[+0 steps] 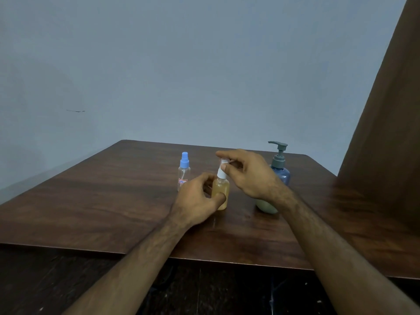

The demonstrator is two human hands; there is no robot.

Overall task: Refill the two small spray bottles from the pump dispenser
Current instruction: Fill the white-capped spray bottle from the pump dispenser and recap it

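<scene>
Now your left hand (pixel 196 198) has its grip around the amber spray bottle (pixel 221 192) standing mid-worktop (pixel 113 201), while your right hand (pixel 247 172) pinches its clear cap (pixel 223 162); blue-capped bottle (pixel 184 171) left, pump dispenser (pixel 280 165) right.

On the dark wooden surface (pixel 113 196), the left hand (pixel 195 201) grips a small clear spray bottle of amber liquid (pixel 221 192), while the right hand (pixel 247 171) pinches its clear cap (pixel 223 162) above the white nozzle. A clear blue-topped spray bottle (pixel 183 171) stands just left (upright); a blue pump dispenser (pixel 280 169) stands right.
</scene>
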